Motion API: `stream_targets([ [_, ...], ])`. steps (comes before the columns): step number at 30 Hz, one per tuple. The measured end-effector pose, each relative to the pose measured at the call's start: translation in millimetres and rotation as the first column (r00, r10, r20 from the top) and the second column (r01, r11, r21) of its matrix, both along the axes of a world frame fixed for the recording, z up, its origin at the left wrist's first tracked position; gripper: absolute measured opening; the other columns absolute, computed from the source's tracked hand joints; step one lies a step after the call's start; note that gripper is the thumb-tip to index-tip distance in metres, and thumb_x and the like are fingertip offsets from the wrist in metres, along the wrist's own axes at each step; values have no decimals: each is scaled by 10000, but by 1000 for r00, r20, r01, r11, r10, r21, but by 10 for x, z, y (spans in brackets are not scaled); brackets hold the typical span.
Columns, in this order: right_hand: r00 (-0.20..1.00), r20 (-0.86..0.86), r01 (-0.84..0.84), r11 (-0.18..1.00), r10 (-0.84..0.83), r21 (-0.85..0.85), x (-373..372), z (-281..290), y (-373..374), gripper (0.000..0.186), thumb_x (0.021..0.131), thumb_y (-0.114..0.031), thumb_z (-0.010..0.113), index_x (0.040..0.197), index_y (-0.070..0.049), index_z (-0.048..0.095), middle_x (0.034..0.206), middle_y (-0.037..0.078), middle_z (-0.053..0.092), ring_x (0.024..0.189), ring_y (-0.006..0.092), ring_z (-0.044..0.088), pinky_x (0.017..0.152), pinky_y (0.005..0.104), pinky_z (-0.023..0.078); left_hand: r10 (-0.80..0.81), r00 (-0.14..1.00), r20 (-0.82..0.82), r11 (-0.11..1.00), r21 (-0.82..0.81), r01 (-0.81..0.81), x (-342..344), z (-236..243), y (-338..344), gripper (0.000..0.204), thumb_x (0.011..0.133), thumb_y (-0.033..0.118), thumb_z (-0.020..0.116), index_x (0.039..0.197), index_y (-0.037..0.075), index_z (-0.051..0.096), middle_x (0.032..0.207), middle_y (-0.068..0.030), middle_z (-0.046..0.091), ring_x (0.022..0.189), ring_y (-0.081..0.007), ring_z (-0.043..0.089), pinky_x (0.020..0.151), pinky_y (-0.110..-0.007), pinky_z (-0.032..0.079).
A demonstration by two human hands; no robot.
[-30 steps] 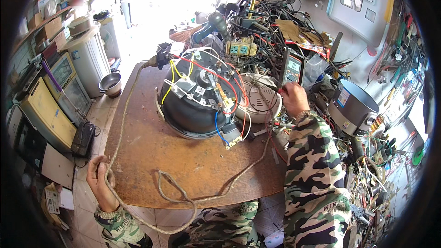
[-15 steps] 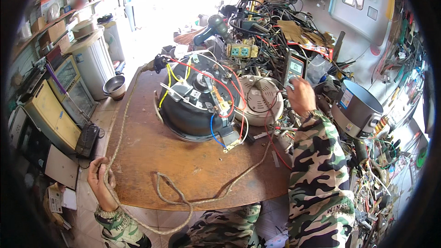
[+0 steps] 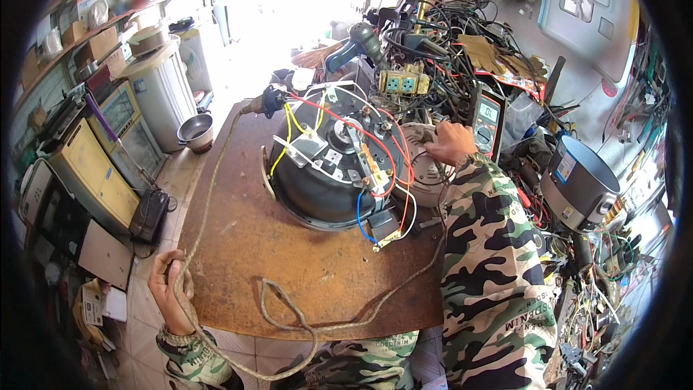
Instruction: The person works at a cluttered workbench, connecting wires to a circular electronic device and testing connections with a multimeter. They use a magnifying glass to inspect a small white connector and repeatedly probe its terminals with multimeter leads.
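Left hand (image 3: 171,290) had fingers curled round beige braided cord (image 3: 339,328), probably controlling slack; right hand (image 3: 453,143), fingers bent, grip unclear; black bowl-shaped housing (image 3: 310,191) apparently upturned for access.

Camouflage sleeves (image 3: 494,274) in green, black and cream carry dark lettering and gathered cuffs (image 3: 175,337).

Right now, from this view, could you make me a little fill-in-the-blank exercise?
The ____ hand holds the tan cord.
From left to right, the black appliance comes ____ the meter.
The leftmost wire reaching the small strip is ____.
The sleeves have a ____ pattern.

Missing words: left; before; blue; camouflage.
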State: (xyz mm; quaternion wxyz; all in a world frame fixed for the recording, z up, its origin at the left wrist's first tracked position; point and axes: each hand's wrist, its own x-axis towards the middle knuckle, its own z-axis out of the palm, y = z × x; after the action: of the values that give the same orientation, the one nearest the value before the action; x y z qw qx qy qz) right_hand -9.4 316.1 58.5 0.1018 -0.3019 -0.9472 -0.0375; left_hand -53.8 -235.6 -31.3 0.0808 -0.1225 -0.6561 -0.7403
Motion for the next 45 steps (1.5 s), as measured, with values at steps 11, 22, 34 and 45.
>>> stream_targets([
  [11,982,-151,96,988,-114,-117,-72,-192,88,415,708,-347,733,967,-24,710,978,228,710,945,399,687,855,453,542,51,999,14,999,10,-51,3,-6,33,152,1001,123,556,1101,14,589,877,-5,555,514,-13,368,434,-193,294],
  [22,834,-497,-400,360,-238,-843,-247,354,269,75,792,-42,663,789,27,634,667,59,600,497,160,546,451,309,447,103,994,38,995,-10,-103,71,48,36,197,986,194,589,1071,16,600,946,-28,584,507,-30,369,423,-224,295],
  [34,825,-546,-533,119,-144,-838,-345,566,252,139,941,-112,600,1018,4,598,862,115,653,680,237,681,650,379,602,67,998,4,998,-5,-67,7,-53,-32,183,973,163,590,1077,13,602,919,-31,593,487,-31,389,403,-213,325],
  [45,689,-721,-520,641,-75,-564,-764,108,368,146,851,-14,660,938,102,647,804,143,692,630,224,710,525,340,594,-123,992,16,975,189,118,44,-55,-33,575,997,490,531,1184,-53,562,878,-121,653,627,-117,593,444,-221,422],
])
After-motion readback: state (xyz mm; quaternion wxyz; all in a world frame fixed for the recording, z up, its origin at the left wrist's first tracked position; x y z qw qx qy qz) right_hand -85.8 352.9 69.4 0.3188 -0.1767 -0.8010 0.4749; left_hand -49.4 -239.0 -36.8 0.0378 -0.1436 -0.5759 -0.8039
